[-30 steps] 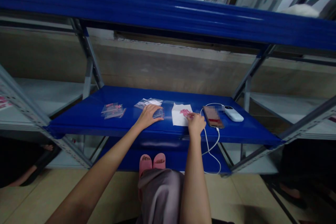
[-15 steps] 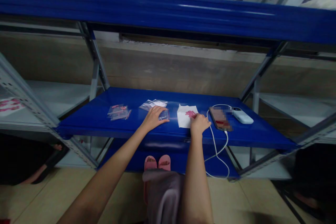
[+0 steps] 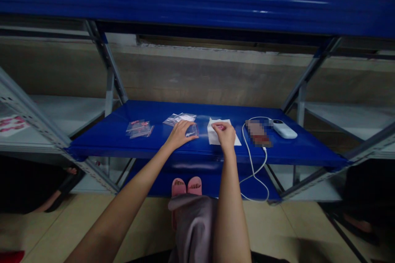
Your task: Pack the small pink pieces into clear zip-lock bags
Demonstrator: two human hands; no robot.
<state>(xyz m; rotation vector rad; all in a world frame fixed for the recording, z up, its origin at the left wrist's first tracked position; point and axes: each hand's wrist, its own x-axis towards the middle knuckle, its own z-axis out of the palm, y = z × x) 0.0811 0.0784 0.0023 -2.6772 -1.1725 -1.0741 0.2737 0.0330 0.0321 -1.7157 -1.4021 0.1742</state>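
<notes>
My left hand point(image 3: 180, 134) grips a small clear plastic bag point(image 3: 193, 130) between thumb and fingers, near the front of the blue shelf. Just behind it lies a pile of clear plastic bags point(image 3: 179, 118). My right hand point(image 3: 225, 133) is closed in a pinch over a white sheet of paper point(image 3: 212, 137); what its fingertips hold is too small to make out. Small pink pieces point(image 3: 220, 127) on the paper are partly hidden behind that hand. To the left, several clear bags with pink pieces inside point(image 3: 139, 128) lie overlapping.
Right of the paper lie a phone point(image 3: 258, 132), partly blurred out, and a pale power bank point(image 3: 284, 130). A white cable point(image 3: 251, 164) hangs over the blue shelf's front edge point(image 3: 293, 163). Metal posts point(image 3: 108, 61) stand at the sides. Other people sit at left and right.
My right hand has shifted left and inward from the paper's right side, now covering most of the pink pieces. My left hand keeps the bag nearly in place. The view tilts slightly down.
</notes>
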